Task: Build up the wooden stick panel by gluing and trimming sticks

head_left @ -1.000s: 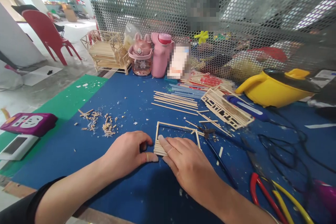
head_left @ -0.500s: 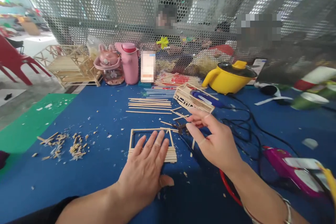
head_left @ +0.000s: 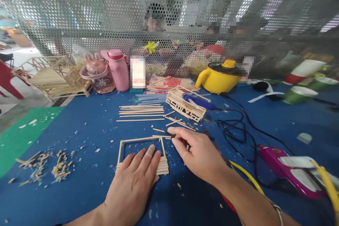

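My left hand (head_left: pixel 132 180) lies flat, fingers stretched out, on a small frame of thin wooden sticks (head_left: pixel 141 139). Closely laid sticks (head_left: pixel 162 166) fill its lower part, and the hand covers much of that. Beside the frame's upper right corner, my right hand (head_left: pixel 198 148) is curled, thumb and index finger around a small dark tool (head_left: pixel 171 134). The rest of that tool is hidden under the hand. Short loose sticks (head_left: pixel 159 130) lie by the fingertips. Another tool with a yellow handle (head_left: pixel 246 174) and a red handle lies partly beneath my right forearm.
Behind the frame lie a row of wooden sticks (head_left: pixel 141 112) and a slatted wooden piece (head_left: pixel 185 106) with a blue-handled tool (head_left: pixel 198 101) on it. Cut scraps (head_left: pixel 62 166) sit left. A yellow pot (head_left: pixel 219 79), black cables (head_left: pixel 235 130) and a magenta device (head_left: pixel 288 171) are right.
My right hand has come down and left, its fingers closing around the dark tool. My left hand stays flat on the frame. The whole view has shifted slightly.
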`<act>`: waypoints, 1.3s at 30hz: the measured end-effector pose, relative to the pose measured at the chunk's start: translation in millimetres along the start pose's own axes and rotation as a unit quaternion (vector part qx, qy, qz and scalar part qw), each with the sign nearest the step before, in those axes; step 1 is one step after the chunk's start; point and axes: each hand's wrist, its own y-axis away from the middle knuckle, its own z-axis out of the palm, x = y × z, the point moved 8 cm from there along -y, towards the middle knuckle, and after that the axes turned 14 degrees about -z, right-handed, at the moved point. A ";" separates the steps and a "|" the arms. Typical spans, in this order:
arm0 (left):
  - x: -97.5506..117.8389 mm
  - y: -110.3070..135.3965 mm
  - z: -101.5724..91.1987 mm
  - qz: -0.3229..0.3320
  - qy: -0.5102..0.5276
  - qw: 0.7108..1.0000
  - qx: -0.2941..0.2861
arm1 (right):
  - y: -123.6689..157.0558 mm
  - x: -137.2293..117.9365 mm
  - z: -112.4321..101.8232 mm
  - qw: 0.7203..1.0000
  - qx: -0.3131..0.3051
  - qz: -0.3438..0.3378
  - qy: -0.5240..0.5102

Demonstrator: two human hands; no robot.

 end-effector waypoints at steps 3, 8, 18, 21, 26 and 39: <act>5.4 1.5 -14.6 0.018 -0.009 0.998 0.062 | -0.3 -1.2 3.9 1.000 -0.008 -0.003 -0.003; 15.1 4.0 -16.5 0.056 0.008 0.997 0.057 | 0.4 0.9 4.1 1.000 -0.009 0.016 0.002; -9.3 4.2 -25.1 0.024 0.123 0.992 -0.017 | -2.2 6.6 12.1 0.998 -0.044 -0.009 0.045; -68.9 -8.4 -36.6 -0.084 0.205 0.975 0.013 | -3.0 5.9 14.2 0.997 -0.053 -0.016 0.052; -167.5 -24.5 -17.3 -0.290 0.267 0.919 0.021 | -22.8 2.8 17.3 0.994 -0.068 -0.027 0.077; -183.8 -15.5 7.5 -0.332 0.349 0.876 0.042 | -109.0 28.5 93.9 0.968 -0.212 -0.038 0.131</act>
